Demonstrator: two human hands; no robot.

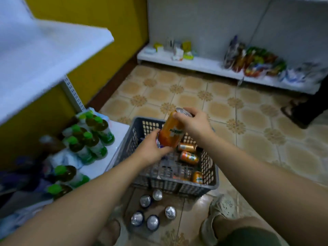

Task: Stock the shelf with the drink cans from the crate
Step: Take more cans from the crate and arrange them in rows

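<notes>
The white metal shelf unit (44,55) stands at the left; its lower deck (117,132) carries green-capped plastic bottles (92,137), with bare deck showing at its right end beside the crate. The grey perforated plastic crate (211,174) sits on the patterned tile floor (221,103), just beside that deck, presumably for a short carry. Inside it lie at least three orange drink cans (189,157) on their sides, so stocking is judged unfinished. Five silver-topped cans (152,221) stand upright on the floor, near the crate's near wall, between the person's feet; their purpose cannot be told. Above the crate, one orange drink can with green lettering (170,134) is held tilted. The right hand (193,121) has its fingers clasped around the can's top rim; the left hand (150,148) cups the base, fingers closed under it and also touching something blue-and-white, not identifiable. The two-handed hold looks like a transfer or reorienting grip ahead of shelving.
</notes>
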